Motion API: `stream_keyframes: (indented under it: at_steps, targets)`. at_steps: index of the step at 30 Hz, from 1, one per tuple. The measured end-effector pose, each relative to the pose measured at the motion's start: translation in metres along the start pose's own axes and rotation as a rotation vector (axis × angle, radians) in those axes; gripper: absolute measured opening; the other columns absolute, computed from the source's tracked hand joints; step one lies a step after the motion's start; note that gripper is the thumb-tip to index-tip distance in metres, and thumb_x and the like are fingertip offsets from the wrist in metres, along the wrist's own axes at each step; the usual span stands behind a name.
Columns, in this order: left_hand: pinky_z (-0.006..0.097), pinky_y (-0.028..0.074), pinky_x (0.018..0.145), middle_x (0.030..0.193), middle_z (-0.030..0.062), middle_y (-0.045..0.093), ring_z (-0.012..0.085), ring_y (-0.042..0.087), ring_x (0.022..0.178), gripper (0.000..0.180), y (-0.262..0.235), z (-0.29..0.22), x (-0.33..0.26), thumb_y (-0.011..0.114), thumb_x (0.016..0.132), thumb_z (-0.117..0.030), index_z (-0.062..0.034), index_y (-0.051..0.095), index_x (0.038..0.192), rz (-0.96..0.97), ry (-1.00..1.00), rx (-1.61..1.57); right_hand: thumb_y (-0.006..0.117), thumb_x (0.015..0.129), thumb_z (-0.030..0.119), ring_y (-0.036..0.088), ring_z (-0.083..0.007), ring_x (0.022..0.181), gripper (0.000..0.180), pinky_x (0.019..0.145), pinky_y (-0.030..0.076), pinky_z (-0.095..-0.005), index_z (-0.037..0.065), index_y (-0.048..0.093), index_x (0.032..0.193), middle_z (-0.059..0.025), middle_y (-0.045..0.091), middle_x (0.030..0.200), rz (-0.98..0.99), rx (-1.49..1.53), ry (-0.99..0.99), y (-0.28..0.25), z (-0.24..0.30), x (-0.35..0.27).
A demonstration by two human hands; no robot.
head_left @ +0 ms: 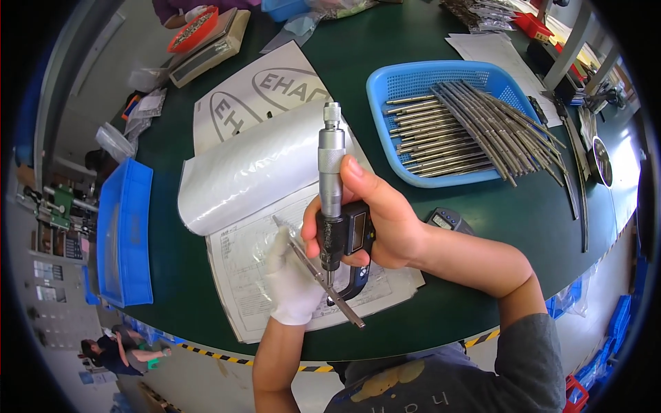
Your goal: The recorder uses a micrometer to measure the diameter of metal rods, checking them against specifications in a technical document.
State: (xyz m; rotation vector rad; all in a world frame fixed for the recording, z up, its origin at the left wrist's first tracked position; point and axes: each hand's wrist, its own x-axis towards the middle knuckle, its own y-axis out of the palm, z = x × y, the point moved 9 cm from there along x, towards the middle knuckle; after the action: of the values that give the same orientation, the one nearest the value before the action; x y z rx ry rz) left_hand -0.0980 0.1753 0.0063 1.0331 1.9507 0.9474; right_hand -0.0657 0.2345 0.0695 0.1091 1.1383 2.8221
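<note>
At the table edge, head view: a person bends over a dark green table (206, 289), both forearms coming in from below.
Right hand (385, 224): bare, fingers wrapped tight round the black frame of a digital micrometer (339, 227), thumb stretched up along the silver barrel.
Left hand (292, 282): in a white glove, closed in a pinch on a thin metal rod (320, 279) that runs slantwise from upper left of the glove down to lower right.
Rod and micrometer: the rod passes through the micrometer's gap just below the right hand; whether the spindle already touches it I cannot tell.
Under the hands: a printed sheet (241, 261), partly covered by a curled plastic sleeve (248, 168) up and left of the glove.
Up and right of the right hand: a blue basket (389, 93) with a pile of like rods (461, 131), well apart from both hands.
Just right of the right wrist: a small grey gauge (449, 220) on the table.
Far left of the glove: a blue bin (124, 234) at the table's rim.
Progress, as I judge it: one rod sits in the gauge being checked; the basket is full of rods, and no separate heap of checked ones shows, so most seems left.
</note>
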Motion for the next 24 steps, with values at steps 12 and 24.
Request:
stream_keyframes:
  at_steps: [12,24]
  targets:
    - [0.02,0.03,0.04,0.052,-0.0014,0.04,0.0072,0.031,0.038,0.029,-0.031,-0.036,-0.001,0.037,0.091,-0.032,-0.0112,0.047,0.073,-0.125,0.143,0.121,0.024,0.076,0.071,0.039,-0.0095,0.035,0.079,0.032,0.031,-0.0189,-0.001,0.055,0.072,-0.0155,0.057,0.065,0.073,-0.088,-0.054,0.004,0.001,-0.003]
    - [0.022,0.027,0.041,0.048,-0.002,0.034,0.0089,0.031,0.037,0.031,-0.008,-0.034,-0.01,0.03,0.094,-0.029,-0.011,0.044,0.072,-0.054,0.173,0.108,0.016,0.085,0.053,0.035,-0.013,0.032,0.068,0.031,0.031,-0.0216,-0.005,0.051,0.074,-0.0229,0.053,0.066,-0.017,-0.059,-0.116,-0.008,0.008,0.002]
